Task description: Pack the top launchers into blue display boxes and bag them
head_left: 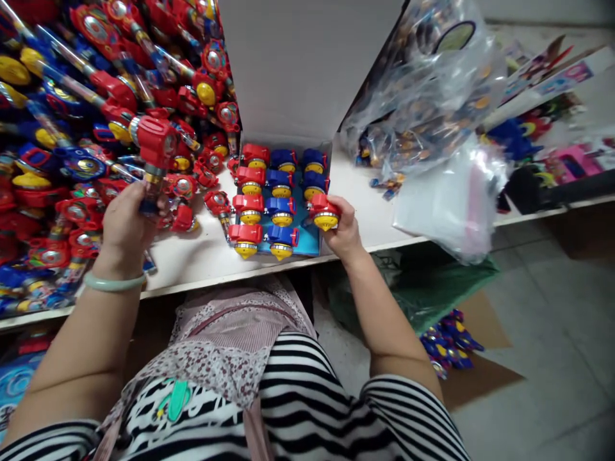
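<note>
My left hand [125,221] is closed round a red spinning-top launcher toy [154,153], held upright above the table's left part. My right hand [340,229] grips a red and yellow spinning top [324,212] at the right edge of a small open display box [307,240]. That box holds rows of red tops [248,205] and blue tops [281,208] with yellow tips. A green bangle [113,283] sits on my left wrist.
A big heap of red, blue and yellow launcher toys [72,96] covers the table's left side. A white box flap [302,64] stands behind the display box. Clear plastic bags of toys [432,89] lie to the right. Cardboard and blue packets [449,346] lie on the floor.
</note>
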